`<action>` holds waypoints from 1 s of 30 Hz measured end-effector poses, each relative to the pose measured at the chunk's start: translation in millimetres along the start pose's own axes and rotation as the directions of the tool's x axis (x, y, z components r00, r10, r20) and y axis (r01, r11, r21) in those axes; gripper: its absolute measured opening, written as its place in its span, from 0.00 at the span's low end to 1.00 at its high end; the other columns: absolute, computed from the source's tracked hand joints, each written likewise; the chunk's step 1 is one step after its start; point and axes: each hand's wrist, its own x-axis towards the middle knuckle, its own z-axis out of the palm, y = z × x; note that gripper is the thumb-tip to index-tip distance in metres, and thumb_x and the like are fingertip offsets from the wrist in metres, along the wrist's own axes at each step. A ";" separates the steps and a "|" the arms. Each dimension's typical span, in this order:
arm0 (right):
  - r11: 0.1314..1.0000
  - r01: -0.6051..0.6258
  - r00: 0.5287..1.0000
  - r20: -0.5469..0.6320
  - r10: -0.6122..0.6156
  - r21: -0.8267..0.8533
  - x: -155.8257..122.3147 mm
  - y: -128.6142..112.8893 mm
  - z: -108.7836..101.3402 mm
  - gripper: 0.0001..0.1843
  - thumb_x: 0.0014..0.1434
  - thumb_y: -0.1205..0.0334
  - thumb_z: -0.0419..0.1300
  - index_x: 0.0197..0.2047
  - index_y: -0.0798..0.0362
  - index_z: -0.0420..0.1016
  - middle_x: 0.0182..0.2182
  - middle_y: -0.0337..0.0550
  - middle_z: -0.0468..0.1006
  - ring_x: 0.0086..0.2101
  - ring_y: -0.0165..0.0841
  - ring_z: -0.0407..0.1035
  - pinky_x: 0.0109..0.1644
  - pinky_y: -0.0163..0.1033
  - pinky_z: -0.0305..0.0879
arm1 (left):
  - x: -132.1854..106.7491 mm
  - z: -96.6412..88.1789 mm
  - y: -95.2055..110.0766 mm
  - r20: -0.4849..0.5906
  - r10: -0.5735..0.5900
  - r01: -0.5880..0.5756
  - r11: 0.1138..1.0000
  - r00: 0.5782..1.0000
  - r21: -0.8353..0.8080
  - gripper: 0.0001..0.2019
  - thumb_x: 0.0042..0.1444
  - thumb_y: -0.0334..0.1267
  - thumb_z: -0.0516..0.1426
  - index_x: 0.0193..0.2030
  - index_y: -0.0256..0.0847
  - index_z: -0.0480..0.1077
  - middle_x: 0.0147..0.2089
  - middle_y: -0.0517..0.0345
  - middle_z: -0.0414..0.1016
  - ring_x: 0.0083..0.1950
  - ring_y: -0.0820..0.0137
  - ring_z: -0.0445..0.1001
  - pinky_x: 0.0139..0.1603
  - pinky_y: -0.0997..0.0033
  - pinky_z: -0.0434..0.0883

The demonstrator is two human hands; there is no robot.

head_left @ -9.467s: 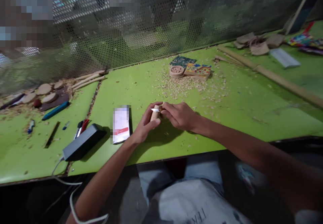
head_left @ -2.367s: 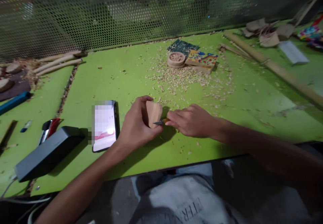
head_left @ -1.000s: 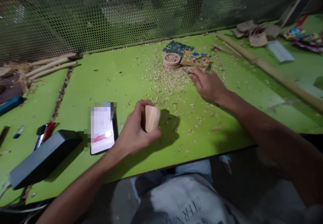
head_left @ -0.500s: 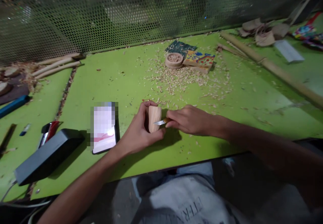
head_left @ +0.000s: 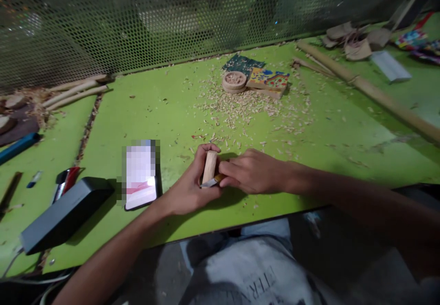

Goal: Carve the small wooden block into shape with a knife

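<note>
Pointing lengthwise forward, the wooden block [head_left: 210,166] seems angled slightly right.

The wooden block [head_left: 209,166] and knife handle [head_left: 219,177] are partly hidden.

- A pale wood piece [head_left: 210,165], leaning a bit, in the left hand [head_left: 194,187].
- A little knife [head_left: 213,181], yellow-brown handle, shiny blade at the wood's near end.

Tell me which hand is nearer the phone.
Left: the left hand, holding the wood, is just right of the phone; the right hand, holding the knife, is farther right.
</note>
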 end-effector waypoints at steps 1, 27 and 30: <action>1.000 0.004 1.000 -0.009 -0.004 0.005 -0.1 -0.7 0.0 0.31 0.80 0.46 0.32 0.49 0.54 0.71 0.32 0.42 0.81 0.24 0.30 0.65 0.31 0.42 0.41 | -0.5 -0.8 -1.0 0.015 -0.001 0.001 1.000 1.000 -0.012 0.37 0.51 0.32 0.63 0.64 0.55 0.51 0.44 0.61 0.65 0.34 0.73 0.63 0.30 0.73 0.61; 0.987 -0.162 0.969 -0.191 0.157 -0.013 -5.8 12.3 -9.7 0.31 0.80 0.46 0.33 0.48 0.55 0.71 0.25 0.38 0.78 0.20 0.28 0.62 0.28 0.38 0.42 | 3.4 -4.8 -26.0 0.112 0.008 0.029 0.945 0.994 -0.327 0.37 0.46 0.33 0.62 0.65 0.50 0.59 0.42 0.60 0.66 0.38 0.71 0.64 0.33 0.72 0.62; 0.992 -0.080 0.988 -0.142 0.066 -0.094 -3.2 -8.2 0.1 0.31 0.81 0.48 0.32 0.47 0.54 0.72 0.26 0.41 0.81 0.21 0.29 0.65 0.29 0.41 0.40 | 6.5 -3.8 -24.3 0.087 0.053 -0.027 0.960 0.995 -0.278 0.37 0.48 0.32 0.61 0.67 0.51 0.60 0.41 0.62 0.66 0.37 0.73 0.63 0.33 0.72 0.60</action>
